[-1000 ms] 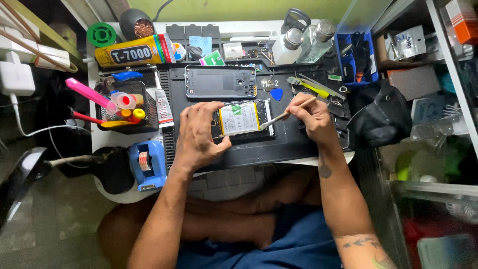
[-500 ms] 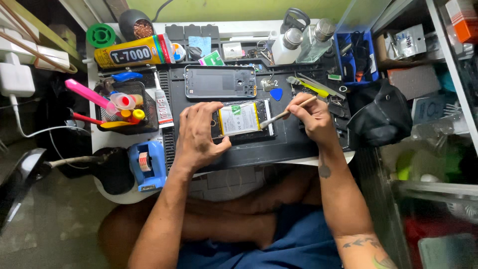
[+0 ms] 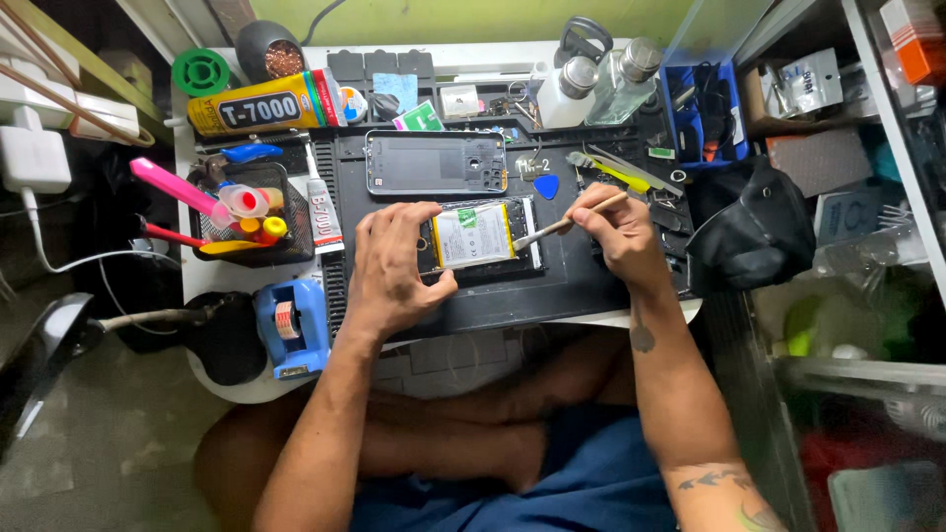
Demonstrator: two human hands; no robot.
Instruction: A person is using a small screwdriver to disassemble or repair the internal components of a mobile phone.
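The left hand is covering the opened phone's left end; the brush handle is disappearing inside the right hand.

wall: green | floor: grey concrete | table: white | shelving: right

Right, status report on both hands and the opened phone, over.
Left hand steadying opened phone on black mat. Right hand holding small brush, tip at phone's right edge. Nothing blocking.

Blue tape dispenser beside black tool basket.
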